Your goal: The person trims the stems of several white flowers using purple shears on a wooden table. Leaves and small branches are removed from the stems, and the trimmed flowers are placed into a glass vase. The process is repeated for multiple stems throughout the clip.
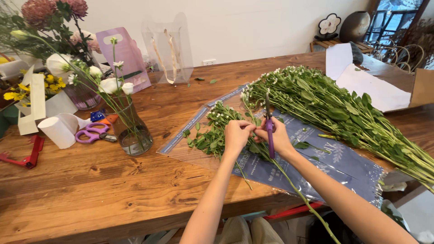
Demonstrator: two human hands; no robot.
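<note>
My left hand (237, 135) pinches a leafy green flower stem (289, 185) near its top, where small white blooms (220, 113) spread over the wooden table (90, 190). My right hand (279, 137) grips purple-handled scissors (269, 131), blades pointing away from me, and touches the same stem beside my left fingers. The stem runs back past my right forearm and off the table's near edge. Trimmed leaves (205, 141) lie just left of my hands on a clear and blue plastic wrap (334, 158).
A big bunch of white-flowered stems (343, 113) lies to the right. A glass vase (132, 131) with white blooms stands left, near purple scissors (92, 134), a paper roll (58, 131) and a red tool (31, 156). Gift bags (169, 49) and white paper (375, 88) sit behind.
</note>
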